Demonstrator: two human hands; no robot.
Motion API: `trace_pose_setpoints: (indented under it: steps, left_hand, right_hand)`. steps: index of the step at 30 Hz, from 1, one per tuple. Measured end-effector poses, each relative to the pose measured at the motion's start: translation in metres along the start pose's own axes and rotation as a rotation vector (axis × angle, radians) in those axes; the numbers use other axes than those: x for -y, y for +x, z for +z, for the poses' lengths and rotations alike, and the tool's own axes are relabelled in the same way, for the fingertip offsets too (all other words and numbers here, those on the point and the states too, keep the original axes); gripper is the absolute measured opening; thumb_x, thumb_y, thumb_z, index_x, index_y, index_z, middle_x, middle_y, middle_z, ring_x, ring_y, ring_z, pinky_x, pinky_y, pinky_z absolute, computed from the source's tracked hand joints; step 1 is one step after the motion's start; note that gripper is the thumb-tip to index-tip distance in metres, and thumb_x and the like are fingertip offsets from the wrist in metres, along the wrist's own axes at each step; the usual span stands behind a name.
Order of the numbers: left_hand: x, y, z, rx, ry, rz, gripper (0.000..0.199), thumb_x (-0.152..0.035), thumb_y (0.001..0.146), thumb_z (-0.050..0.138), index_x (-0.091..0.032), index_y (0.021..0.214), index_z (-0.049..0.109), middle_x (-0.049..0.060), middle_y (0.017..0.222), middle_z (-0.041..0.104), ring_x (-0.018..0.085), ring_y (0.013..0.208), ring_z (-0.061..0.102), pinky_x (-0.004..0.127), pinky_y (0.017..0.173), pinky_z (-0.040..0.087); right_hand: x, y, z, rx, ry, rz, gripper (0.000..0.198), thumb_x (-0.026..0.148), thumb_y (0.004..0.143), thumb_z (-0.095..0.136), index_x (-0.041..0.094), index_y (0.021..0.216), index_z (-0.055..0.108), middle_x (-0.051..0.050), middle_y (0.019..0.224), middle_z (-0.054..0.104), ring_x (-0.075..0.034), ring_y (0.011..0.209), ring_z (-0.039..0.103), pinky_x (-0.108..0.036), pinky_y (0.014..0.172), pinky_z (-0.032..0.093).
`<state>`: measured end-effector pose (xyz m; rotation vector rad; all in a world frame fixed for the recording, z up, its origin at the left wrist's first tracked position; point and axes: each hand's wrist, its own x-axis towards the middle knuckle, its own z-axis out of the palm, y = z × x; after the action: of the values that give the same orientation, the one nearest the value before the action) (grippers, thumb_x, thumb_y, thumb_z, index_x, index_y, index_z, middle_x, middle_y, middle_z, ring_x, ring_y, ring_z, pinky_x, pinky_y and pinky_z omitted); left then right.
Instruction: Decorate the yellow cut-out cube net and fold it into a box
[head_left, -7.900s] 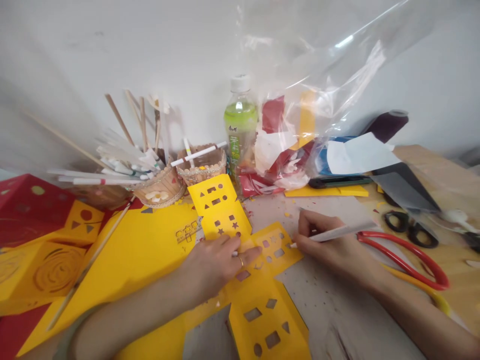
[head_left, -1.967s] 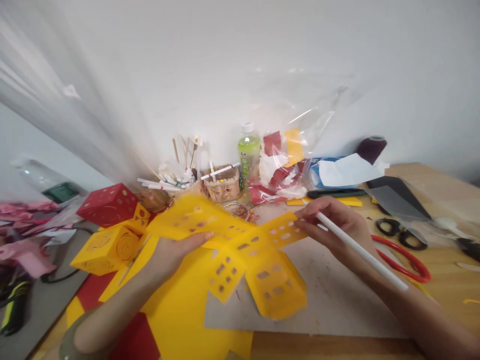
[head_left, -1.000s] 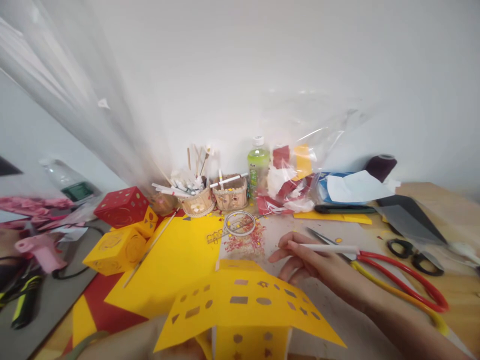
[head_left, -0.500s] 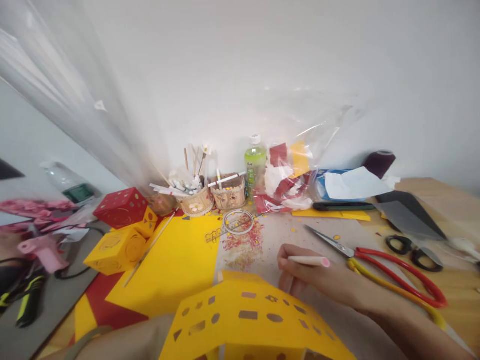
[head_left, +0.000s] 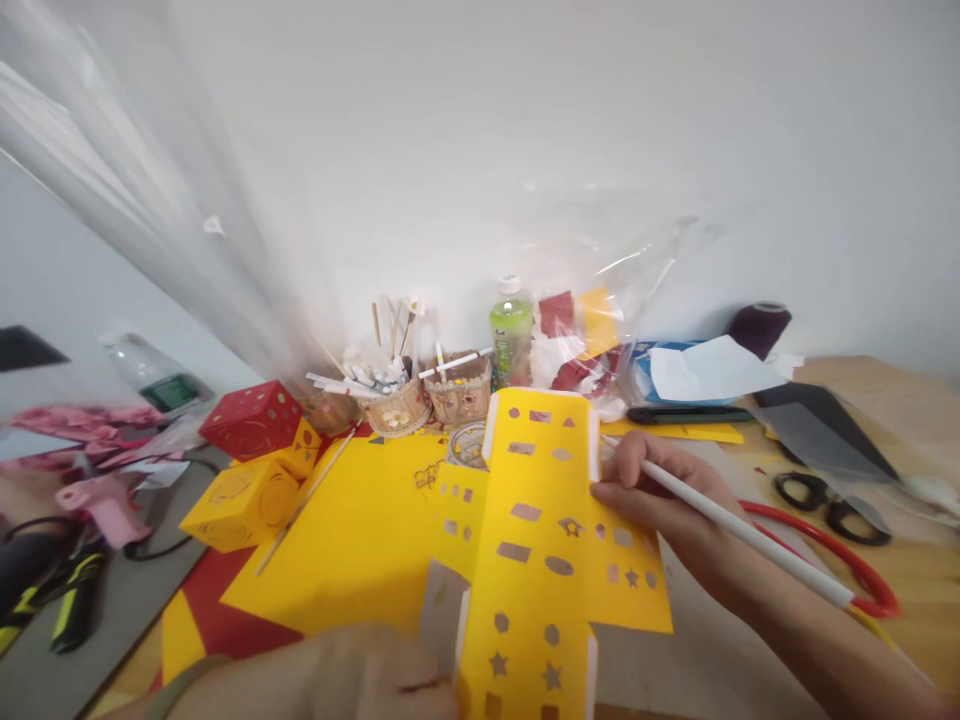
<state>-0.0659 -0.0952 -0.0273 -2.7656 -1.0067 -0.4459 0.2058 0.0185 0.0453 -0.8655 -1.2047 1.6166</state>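
A yellow card cutout (head_left: pixel 544 520), pierced with stars, ovals and other shapes, is spread out before me. White strips run along its tabs. My right hand (head_left: pixel 667 490) grips a white pen-shaped tool (head_left: pixel 757 540), slanting back over the wrist. Its fingertips are at the card's upper right tab, and a pointed tip partly shows there. Low in the view, my left hand (head_left: pixel 397 675) is closed at the card's lower left edge, somewhat blurred, with its fingertips hidden. Under the card lie a yellow sheet (head_left: pixel 337 540) and a grey surface (head_left: pixel 705 640).
Yellow (head_left: pixel 244 500) and red (head_left: pixel 251 420) pierced paper boxes stand left, near a pink glue gun (head_left: pixel 101 505). Small baskets (head_left: pixel 397 408) and a green bottle (head_left: pixel 511 325) stand behind. To the right lie red-handled scissors (head_left: pixel 832 545), partly hidden by my arm, and black-handled scissors (head_left: pixel 799 490).
The yellow card has swung from a bent, crosswise position near me to stretching away from me, flatter. My right hand has moved up and right to its tab, with the pen-shaped tool turned.
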Motion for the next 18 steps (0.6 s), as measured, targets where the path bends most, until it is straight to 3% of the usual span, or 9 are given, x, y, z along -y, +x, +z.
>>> trace_pose_setpoints:
  steps: [3, 4, 12, 18]
  left_hand:
    - [0.014, 0.016, -0.003, -0.034, -0.069, 0.305, 0.027, -0.020, 0.075, 0.061, -0.019, 0.050, 0.051, -0.004, 0.045, 0.049, 0.007, 0.038, 0.038, 0.021, 0.031, 0.034]
    - [0.015, 0.020, -0.005, -0.027, -0.059, 0.342, 0.025, -0.017, 0.074, 0.062, -0.019, 0.051, 0.051, -0.004, 0.048, 0.051, 0.007, 0.040, 0.040, 0.020, 0.033, 0.036]
    - [0.009, 0.019, -0.008, 0.059, 0.041, 0.367, 0.024, -0.020, 0.076, 0.062, -0.017, 0.054, 0.052, -0.003, 0.055, 0.052, 0.007, 0.046, 0.041, 0.019, 0.039, 0.035]
    - [0.007, 0.031, -0.012, 0.067, 0.129, 0.452, 0.026, -0.017, 0.075, 0.062, -0.018, 0.052, 0.051, -0.004, 0.048, 0.044, 0.009, 0.044, 0.036, 0.022, 0.038, 0.033]
  right_hand:
    - [0.005, -0.002, 0.002, -0.027, -0.029, -0.008, 0.030, 0.022, 0.065, 0.073, 0.019, 0.059, 0.044, 0.005, 0.057, 0.059, -0.009, 0.049, 0.055, -0.018, 0.044, 0.039]
    - [0.006, -0.003, 0.002, -0.030, -0.043, -0.011, 0.030, 0.023, 0.065, 0.073, 0.019, 0.058, 0.045, 0.004, 0.056, 0.059, -0.009, 0.049, 0.055, -0.018, 0.044, 0.039]
    - [0.006, -0.004, 0.002, -0.028, -0.097, 0.005, 0.029, 0.027, 0.066, 0.072, 0.020, 0.061, 0.044, 0.002, 0.062, 0.062, -0.014, 0.054, 0.060, -0.022, 0.048, 0.042]
    - [0.002, -0.002, -0.003, 0.017, -0.252, -0.038, 0.026, 0.030, 0.072, 0.066, 0.020, 0.064, 0.043, 0.004, 0.061, 0.052, -0.009, 0.052, 0.049, -0.020, 0.046, 0.034]
